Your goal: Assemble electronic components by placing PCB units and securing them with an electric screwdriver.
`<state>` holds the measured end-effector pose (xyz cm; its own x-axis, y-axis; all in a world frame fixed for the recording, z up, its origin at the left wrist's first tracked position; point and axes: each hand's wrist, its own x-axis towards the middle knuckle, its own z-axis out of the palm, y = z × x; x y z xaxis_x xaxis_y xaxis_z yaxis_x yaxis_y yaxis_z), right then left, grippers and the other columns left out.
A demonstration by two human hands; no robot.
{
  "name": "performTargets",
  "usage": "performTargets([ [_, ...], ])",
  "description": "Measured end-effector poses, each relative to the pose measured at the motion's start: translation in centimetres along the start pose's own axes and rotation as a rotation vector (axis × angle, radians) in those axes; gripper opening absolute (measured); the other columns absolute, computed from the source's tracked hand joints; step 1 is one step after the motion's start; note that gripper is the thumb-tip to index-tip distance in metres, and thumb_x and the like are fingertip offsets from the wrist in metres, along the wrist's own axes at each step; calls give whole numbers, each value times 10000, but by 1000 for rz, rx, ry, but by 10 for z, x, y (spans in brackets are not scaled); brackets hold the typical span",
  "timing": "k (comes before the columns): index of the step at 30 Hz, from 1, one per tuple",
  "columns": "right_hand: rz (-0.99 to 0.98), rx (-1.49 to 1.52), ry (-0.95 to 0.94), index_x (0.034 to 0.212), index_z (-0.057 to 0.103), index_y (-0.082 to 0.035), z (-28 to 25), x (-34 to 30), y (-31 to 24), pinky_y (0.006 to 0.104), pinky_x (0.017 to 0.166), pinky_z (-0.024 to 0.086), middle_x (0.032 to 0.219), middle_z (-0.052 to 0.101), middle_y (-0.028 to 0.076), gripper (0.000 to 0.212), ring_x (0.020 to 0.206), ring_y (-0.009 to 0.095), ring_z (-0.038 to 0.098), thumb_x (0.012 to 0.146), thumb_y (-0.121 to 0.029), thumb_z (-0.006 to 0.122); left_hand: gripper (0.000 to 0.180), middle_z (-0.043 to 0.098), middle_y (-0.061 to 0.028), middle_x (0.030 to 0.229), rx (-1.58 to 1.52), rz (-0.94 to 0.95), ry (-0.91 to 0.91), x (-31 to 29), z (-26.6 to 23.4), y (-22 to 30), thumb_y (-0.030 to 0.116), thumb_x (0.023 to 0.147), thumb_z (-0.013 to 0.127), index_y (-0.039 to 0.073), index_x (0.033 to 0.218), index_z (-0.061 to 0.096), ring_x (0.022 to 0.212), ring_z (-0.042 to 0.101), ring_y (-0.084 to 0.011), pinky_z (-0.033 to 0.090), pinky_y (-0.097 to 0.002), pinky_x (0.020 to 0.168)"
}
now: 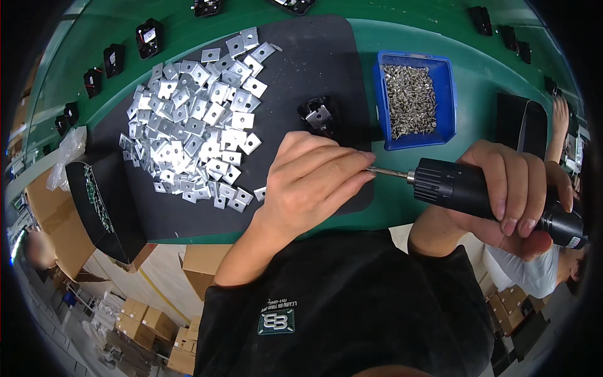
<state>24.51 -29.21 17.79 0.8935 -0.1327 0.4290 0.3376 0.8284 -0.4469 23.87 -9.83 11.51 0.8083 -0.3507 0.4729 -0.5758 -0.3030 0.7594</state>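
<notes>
Electric screwdriver (449, 187), black and cylindrical with a ribbed collar (429, 181) and small white label (573, 242), is grasped in the right hand (512, 191). The left hand (317, 179) bunches its fingertips at the steel bit (392, 172); I cannot tell what they grasp. Beyond it sits a glossy black housing (330, 129).

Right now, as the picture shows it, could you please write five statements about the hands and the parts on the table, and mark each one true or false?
1. The right hand grips a black electric screwdriver. True.
2. The screws lie in a red bin. False: the bin is blue.
3. The left hand is far from the bit. False: its fingertips are at the bit's tip.
4. The metal plates lie in a loose heap. True.
5. The bin is to the right of the heap. True.
</notes>
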Motion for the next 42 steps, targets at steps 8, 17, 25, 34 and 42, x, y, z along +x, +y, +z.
performTargets([
  [8,-8,6,-36,981,564,-147,1,-2,6,164,584,463,656,567,-63,395,577,35,542,642,-105,762,216,658,-71,743,-24,-19,21,-3,-4,0,22,590,739,3,787,652,647,606,-203,434,-287,605],
  [17,-34,-17,-14,975,562,-140,2,-4,6,168,582,468,653,566,-62,386,572,39,545,646,-90,758,192,665,-123,818,-528,-425,-22,-14,-2,13,-47,728,602,-36,913,654,655,604,-154,461,-255,608],
  [25,-116,101,-9,952,561,-140,13,-2,15,180,582,495,652,577,-56,387,577,47,570,628,-70,760,273,551,-185,1152,-1854,-609,236,-40,28,25,72,916,460,-18,1165,528,751,517,-131,443,-246,710],
  [34,-110,48,27,951,557,-113,18,-5,15,174,598,502,654,565,-45,379,569,53,563,630,-54,749,298,539,-123,1200,-2196,-597,297,-47,41,34,166,945,415,80,1216,504,702,488,-128,385,-261,656],
  [42,-113,67,-83,957,570,-125,17,-5,19,163,604,505,670,575,-40,426,588,55,569,602,-3,770,298,549,-90,1201,-2245,-567,313,-46,45,38,187,957,379,116,1216,509,683,480,-118,358,-241,625],
])
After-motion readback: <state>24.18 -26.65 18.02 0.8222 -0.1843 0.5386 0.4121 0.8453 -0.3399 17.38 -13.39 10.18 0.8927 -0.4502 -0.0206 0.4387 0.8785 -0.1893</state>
